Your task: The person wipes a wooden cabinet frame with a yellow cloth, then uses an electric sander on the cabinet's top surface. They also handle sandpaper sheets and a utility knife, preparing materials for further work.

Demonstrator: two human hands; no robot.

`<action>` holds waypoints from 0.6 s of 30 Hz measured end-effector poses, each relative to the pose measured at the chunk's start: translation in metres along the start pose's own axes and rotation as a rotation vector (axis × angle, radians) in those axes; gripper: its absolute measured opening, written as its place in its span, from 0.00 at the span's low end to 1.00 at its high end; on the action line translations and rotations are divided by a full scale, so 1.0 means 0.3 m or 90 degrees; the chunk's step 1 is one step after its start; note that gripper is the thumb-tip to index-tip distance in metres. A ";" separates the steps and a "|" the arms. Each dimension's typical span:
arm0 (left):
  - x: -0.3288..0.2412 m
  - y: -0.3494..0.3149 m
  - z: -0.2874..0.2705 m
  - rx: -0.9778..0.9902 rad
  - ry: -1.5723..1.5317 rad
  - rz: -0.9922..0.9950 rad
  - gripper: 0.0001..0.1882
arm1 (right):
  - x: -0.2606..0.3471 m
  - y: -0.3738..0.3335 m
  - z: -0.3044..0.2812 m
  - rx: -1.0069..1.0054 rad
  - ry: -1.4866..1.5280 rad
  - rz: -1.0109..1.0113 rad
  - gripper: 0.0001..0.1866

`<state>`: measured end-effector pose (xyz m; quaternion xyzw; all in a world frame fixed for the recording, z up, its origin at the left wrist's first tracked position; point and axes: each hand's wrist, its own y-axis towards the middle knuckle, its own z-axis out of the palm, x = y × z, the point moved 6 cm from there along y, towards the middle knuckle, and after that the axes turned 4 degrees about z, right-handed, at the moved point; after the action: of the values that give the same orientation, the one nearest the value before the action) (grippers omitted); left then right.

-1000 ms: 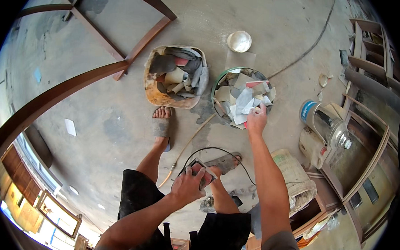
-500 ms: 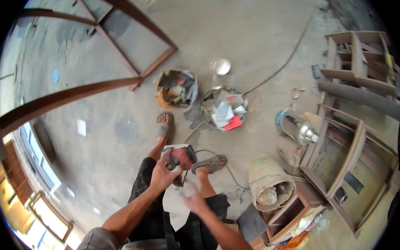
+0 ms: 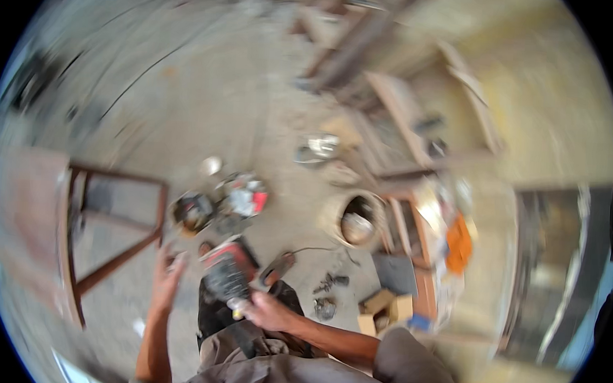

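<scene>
The right grip (image 3: 270, 312) is closed on the rear end of a red-and-black power sander (image 3: 228, 274), held above the person's lap. The left grip (image 3: 169, 264) is empty, raised apart from the sander, fingers loosely parted and blurred. Beyond, well in from the floor's edges, paper scraps (image 3: 241, 200) lie near a small white bowl (image 3: 211, 165). Farther right are a pale bucket (image 3: 333, 217), an open cardboard box (image 3: 403, 307) and an orange cloth (image 3: 459, 244).

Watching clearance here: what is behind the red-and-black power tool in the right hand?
Around the power tool, parts of the left foot, black shorts and grey floor show. What lies directly behind its body is covered, so I cannot tell.
</scene>
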<state>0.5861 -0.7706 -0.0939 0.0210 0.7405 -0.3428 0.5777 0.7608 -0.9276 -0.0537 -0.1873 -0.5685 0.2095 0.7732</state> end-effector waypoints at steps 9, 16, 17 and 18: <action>0.157 -0.101 0.131 0.169 -0.403 -0.080 0.34 | -0.008 -0.311 0.139 -0.027 -0.140 -0.327 0.27; 0.010 -0.340 0.530 0.260 -0.318 -0.143 0.27 | -0.140 -0.573 0.002 -0.026 -0.473 -0.091 0.30; -0.026 -0.371 0.567 0.269 -0.302 -0.171 0.27 | -0.120 -0.632 -0.037 -0.081 -0.421 -0.116 0.29; -0.062 -0.397 0.599 0.273 -0.285 -0.156 0.26 | -0.107 -0.686 -0.069 -0.130 -0.367 -0.142 0.29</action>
<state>0.6926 -0.9506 -0.0377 -0.0231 0.5032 -0.5536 0.6632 0.7948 -1.1193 0.0235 -0.1335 -0.7991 0.1095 0.5759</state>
